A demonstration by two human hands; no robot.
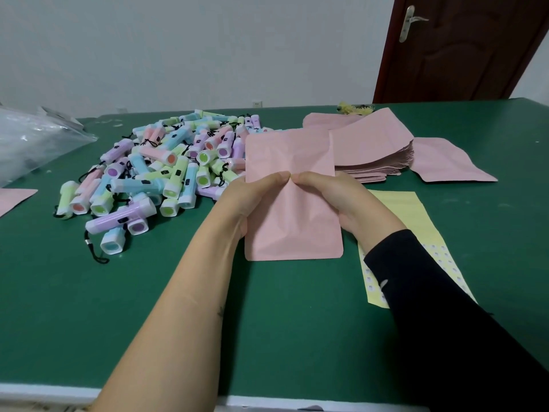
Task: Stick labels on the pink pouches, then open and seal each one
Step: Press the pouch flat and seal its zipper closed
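Pink pouch [291, 150], one: it is held over the green table [297, 322], between a heap of pastel torches [166, 168] and a stack of pouches [371, 150]. Left grip [255, 200] and right grip [335, 200] both close on it, thumbs meeting on its near face, fingers behind. Yellow label sheet [395, 203] lies flat just right of the pouch, partly under the black sleeve [430, 292]; clear plastic bag [35, 138] sits far left.
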